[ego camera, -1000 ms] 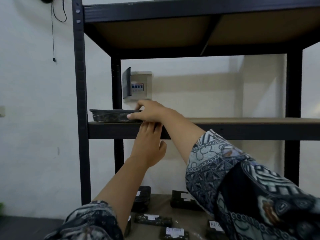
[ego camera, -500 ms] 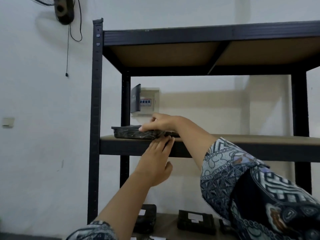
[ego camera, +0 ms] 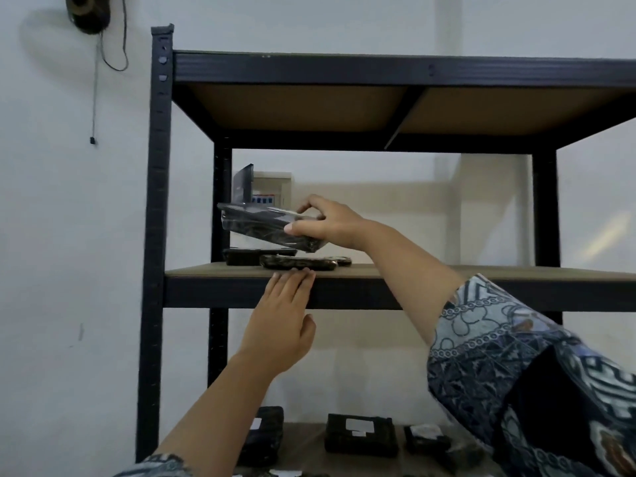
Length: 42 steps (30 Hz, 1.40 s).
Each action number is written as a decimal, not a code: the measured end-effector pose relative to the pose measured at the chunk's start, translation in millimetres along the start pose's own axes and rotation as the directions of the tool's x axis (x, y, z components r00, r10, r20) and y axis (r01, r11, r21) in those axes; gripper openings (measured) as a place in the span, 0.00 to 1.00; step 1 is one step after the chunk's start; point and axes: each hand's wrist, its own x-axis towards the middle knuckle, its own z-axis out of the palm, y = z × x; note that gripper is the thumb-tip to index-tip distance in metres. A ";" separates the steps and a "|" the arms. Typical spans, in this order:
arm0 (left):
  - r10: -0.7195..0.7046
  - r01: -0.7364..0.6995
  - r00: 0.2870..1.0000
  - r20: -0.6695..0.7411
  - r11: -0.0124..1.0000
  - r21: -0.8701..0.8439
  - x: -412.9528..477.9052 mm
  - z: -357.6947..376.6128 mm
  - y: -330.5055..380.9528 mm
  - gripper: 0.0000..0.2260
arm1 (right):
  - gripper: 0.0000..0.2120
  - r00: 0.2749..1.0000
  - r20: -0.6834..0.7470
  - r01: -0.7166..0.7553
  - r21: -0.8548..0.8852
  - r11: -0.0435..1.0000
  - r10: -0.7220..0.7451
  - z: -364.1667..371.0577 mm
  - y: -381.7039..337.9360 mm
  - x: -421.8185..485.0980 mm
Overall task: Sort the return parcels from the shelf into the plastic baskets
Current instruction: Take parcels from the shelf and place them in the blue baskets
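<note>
Head view: right hand (ego camera: 323, 223) grips a black wrapped parcel (ego camera: 265, 228), tilted, lifted clear of the middle shelf board (ego camera: 447, 271). Two more dark parcels (ego camera: 296, 262) lie flat on that board below it. Left hand (ego camera: 278, 325) is flat, fingers straight, fingertips touching the board's front edge. More labelled parcels (ego camera: 359, 437) sit on the lower shelf.

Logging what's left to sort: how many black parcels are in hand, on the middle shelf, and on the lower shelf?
Held parcel, in the right hand: 1
On the middle shelf: 2, rear parcel and front parcel
On the lower shelf: 3 plainly seen, left parcel, centre parcel, right parcel
Total: 6; any others at the bottom edge are unclear.
</note>
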 end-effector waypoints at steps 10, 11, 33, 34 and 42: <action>-0.187 0.189 0.981 -0.053 0.981 0.040 16.6 0.3 31.4 0.25 | 0.31 0.989 -0.121 -0.102 -0.154 0.983 0.083 -89.2 84.0 -133.4; -0.208 0.211 0.977 -0.047 0.976 0.047 19.3 0.1 38.5 0.25 | 0.32 0.987 -0.134 -0.115 -0.164 0.980 0.093 -97.4 94.0 -151.5; 0.032 0.127 0.956 0.292 0.850 -0.511 -65.4 121.3 494.7 0.26 | 0.41 0.875 -0.180 -0.482 -0.402 0.778 0.450 -255.1 262.7 -592.4; 0.049 0.134 0.948 0.314 0.834 -0.535 -72.4 127.6 513.0 0.25 | 0.41 0.861 -0.177 -0.505 -0.403 0.763 0.476 -257.4 270.5 -609.3; 0.198 0.165 0.858 0.474 0.769 -0.618 -108.5 179.0 622.6 0.26 | 0.41 0.755 -0.198 -0.638 -0.442 0.630 0.626 -259.3 337.2 -711.6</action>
